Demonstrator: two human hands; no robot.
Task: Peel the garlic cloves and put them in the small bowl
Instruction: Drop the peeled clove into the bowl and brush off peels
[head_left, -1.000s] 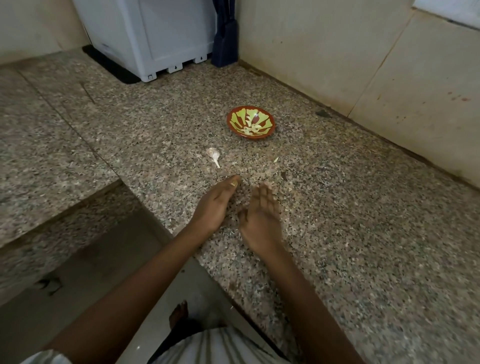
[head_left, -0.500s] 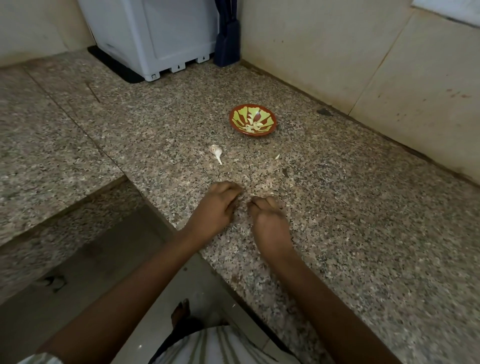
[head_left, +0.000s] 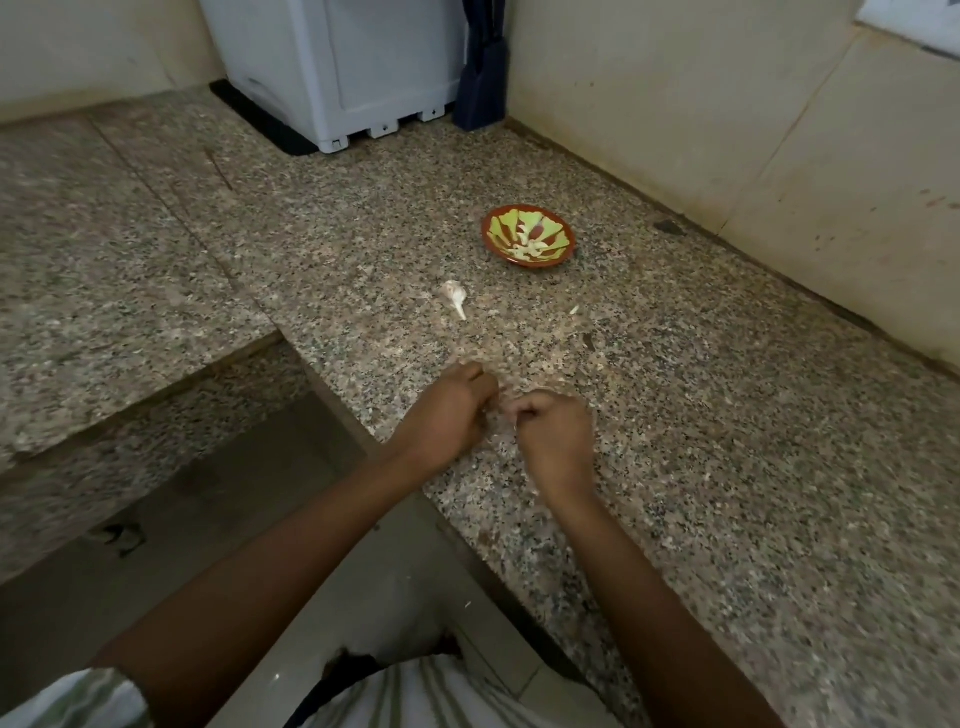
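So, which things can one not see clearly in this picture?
Head view: what the left hand and right hand hold, if anything; curled fingers and blur hide it.
Head view: how many cloves lie in the small bowl; too small to count.
Head view: whether the garlic piece on the counter has cloves left; too small.
Head view: the white appliance; cut off by the top edge.
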